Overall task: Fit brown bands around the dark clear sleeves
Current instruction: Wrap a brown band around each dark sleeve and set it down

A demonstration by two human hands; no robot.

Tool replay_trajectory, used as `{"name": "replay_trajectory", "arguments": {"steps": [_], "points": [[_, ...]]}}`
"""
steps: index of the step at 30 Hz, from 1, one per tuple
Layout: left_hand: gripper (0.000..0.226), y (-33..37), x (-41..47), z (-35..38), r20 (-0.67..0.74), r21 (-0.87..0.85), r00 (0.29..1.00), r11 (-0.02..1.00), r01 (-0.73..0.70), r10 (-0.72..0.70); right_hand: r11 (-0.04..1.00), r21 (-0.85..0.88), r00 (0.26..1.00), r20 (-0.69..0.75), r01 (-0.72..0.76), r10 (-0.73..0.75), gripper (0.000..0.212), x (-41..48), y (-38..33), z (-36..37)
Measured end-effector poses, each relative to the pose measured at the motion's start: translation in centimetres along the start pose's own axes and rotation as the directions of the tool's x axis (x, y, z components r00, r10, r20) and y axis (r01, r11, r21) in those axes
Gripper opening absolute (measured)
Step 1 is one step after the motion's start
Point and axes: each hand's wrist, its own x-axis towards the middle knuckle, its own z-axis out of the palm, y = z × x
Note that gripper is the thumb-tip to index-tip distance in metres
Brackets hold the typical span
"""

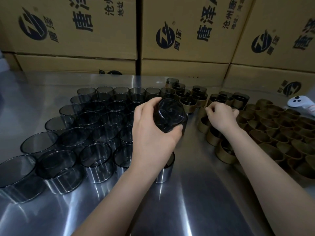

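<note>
Your left hand [150, 133] grips one sleeve [170, 114] | right hand [221, 116] curled over bands [276, 132], grasp unclear | risk: squeeze warps sleeve, band jams

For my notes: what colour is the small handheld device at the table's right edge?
The small handheld device is white with black buttons; head view.

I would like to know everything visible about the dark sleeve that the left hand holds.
The held sleeve is a short, dark, see-through cylinder that looks like smoky plastic or glass. Its wall is bare. It is held above the steel table and tilted, with one open end facing the camera. The left hand grips it, fingers curled over its top and thumb at its lower edge.
</note>
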Motion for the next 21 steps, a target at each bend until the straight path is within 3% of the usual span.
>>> {"name": "replay_trajectory", "arguments": {"steps": [5,8,12,13,16,19,21], "points": [[0.061,-0.1,0.3,-0.3,0.028,-0.132,0.997,0.989,0.069,-0.066,0.992,0.082,0.993,-0.084,0.092,-0.086,0.020,-0.4,-0.5,-1.0],[0.061,-0.2,0.5,-0.4,0.041,-0.207,0.995,0.973,0.102,-0.095,0.945,0.295,0.990,-0.078,0.138,-0.120,0.016,-1.0,-1.3,-1.6],[0.061,-0.4,0.6,-0.5,0.051,-0.310,0.991,0.941,0.135,-0.125,0.848,0.522,0.996,-0.074,0.086,-0.056,0.024,-1.9,-2.7,-2.5],[0.061,-0.5,0.7,-0.6,0.056,-0.338,0.989,0.930,0.145,-0.134,0.785,0.618,0.999,-0.037,0.039,-0.021,0.027,-2.1,-3.1,-2.8],[0.061,-0.6,0.8,-0.6,0.081,-0.426,0.984,0.887,0.177,-0.157,0.462,0.876,0.989,0.143,-0.142,0.034,0.027,-3.3,-4.7,-3.7],[0.064,-0.7,0.9,-0.6,0.112,-0.498,0.975,0.838,0.222,-0.191,0.212,0.950,0.973,0.230,-0.230,0.025,0.025,-4.6,-5.6,-4.2],[0.067,-0.7,0.9,-0.6,0.123,-0.530,0.967,0.809,0.255,-0.224,0.113,0.958,0.964,0.266,-0.265,0.004,0.027,-5.4,-5.9,-4.4]]}}
